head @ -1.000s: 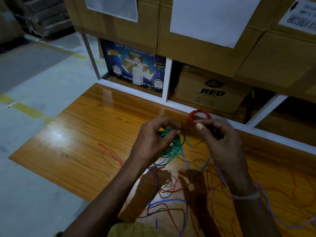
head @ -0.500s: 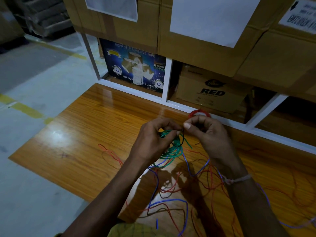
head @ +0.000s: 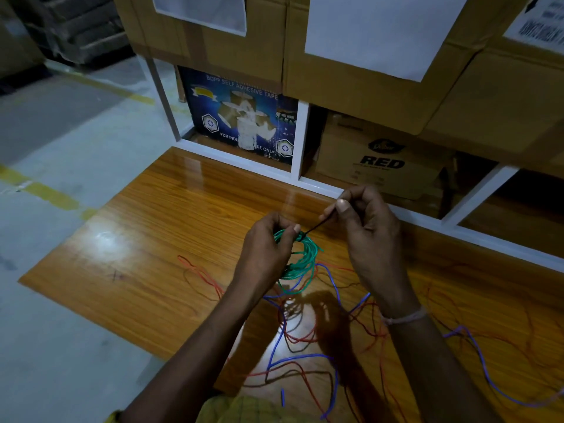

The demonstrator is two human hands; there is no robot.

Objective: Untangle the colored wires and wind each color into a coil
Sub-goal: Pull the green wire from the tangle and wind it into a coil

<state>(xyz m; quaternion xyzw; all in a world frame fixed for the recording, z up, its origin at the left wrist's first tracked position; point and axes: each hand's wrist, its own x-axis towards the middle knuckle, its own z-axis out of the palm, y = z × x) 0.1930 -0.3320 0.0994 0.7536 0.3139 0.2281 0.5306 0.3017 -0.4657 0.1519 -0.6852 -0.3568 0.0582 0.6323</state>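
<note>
Fingers (head: 338,206) of right hand (head: 370,236) pinched narrow on one dark wire (head: 316,226), stretched taut down-left toward one green coil (head: 300,254) at frame centre. Left hand (head: 267,245) curled round that coil's left side. Below, on wooden table (head: 158,239): loose blue wires (head: 305,358) and red wires (head: 198,274), tangled, number unclear.

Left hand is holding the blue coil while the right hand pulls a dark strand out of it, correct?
Not quite: the coil in the left hand is green, not blue, as the head view shows. The rest stands: the right hand pinches a dark strand running out of that coil.
</note>
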